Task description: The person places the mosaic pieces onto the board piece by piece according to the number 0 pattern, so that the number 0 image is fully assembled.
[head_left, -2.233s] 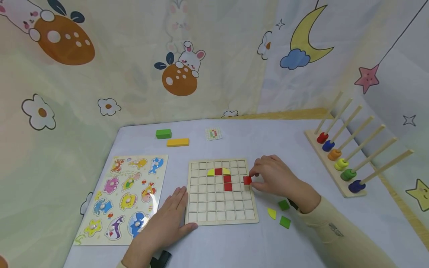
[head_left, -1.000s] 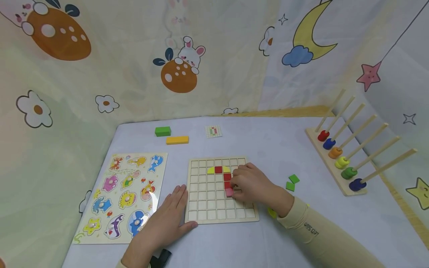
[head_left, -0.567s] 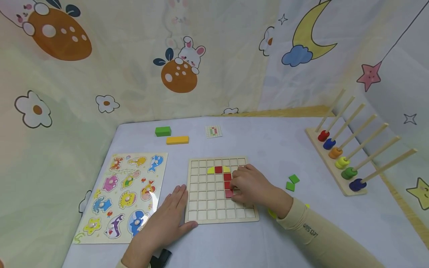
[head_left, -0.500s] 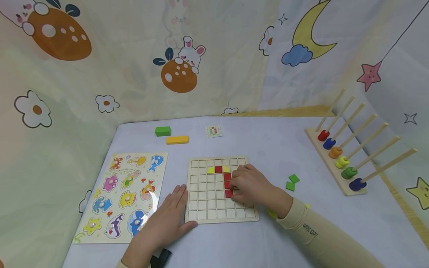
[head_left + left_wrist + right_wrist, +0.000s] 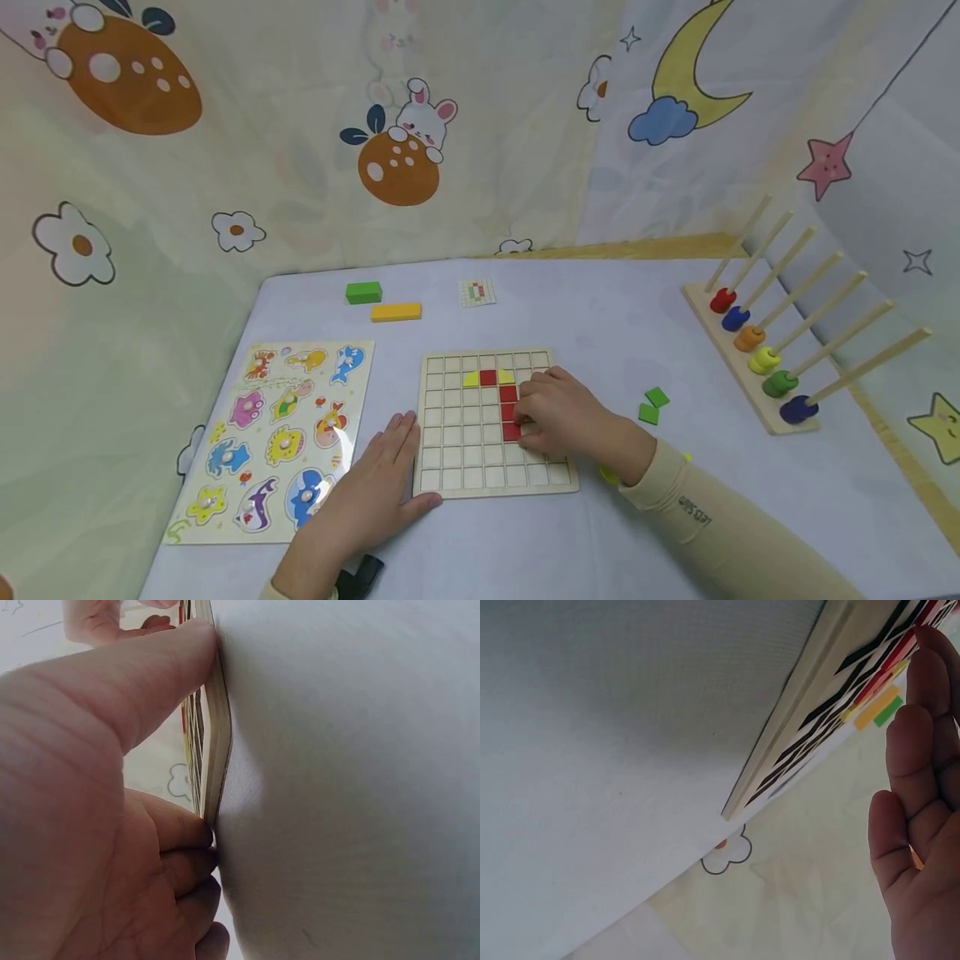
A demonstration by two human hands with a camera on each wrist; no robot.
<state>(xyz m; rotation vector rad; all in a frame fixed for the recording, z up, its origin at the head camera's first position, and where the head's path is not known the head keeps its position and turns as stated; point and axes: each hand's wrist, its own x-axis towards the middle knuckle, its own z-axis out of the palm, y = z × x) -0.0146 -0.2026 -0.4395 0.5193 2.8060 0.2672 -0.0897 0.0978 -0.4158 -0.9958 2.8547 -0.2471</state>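
A wooden grid board (image 5: pixel 462 479) lies on the table between the hands. My left hand (image 5: pixel 377 486) rests at its lower left corner, fingers straight along the left edge, thumb touching the front edge. The left wrist view shows that thumb (image 5: pixel 135 682) against the board's side. With curled fingers, my right hand (image 5: pixel 566 415) pinches a red square tile (image 5: pixel 512 432), which lies in a grid cell. Above it in the same column are two red tiles (image 5: pixel 508 402) and a yellow quarter-round piece (image 5: pixel 506 377). Left of that sit another red tile (image 5: pixel 488 377) and a yellow piece (image 5: pixel 471 380).
Two green tiles (image 5: pixel 657 397) lie right of the right wrist, which partly covers a yellow piece (image 5: pixel 609 475). An animal puzzle board (image 5: pixel 360 375) is at left. Behind are a green block (image 5: pixel 363 292), a yellow block (image 5: pixel 396 312) and a pattern card (image 5: pixel 477 292). A peg counting rack (image 5: pixel 712 325) stands at right.
My right hand has moved left and down over the board with the red tile; the tile went from tilted to flat in its cell. The green tiles have shifted away. The left hand stayed put.
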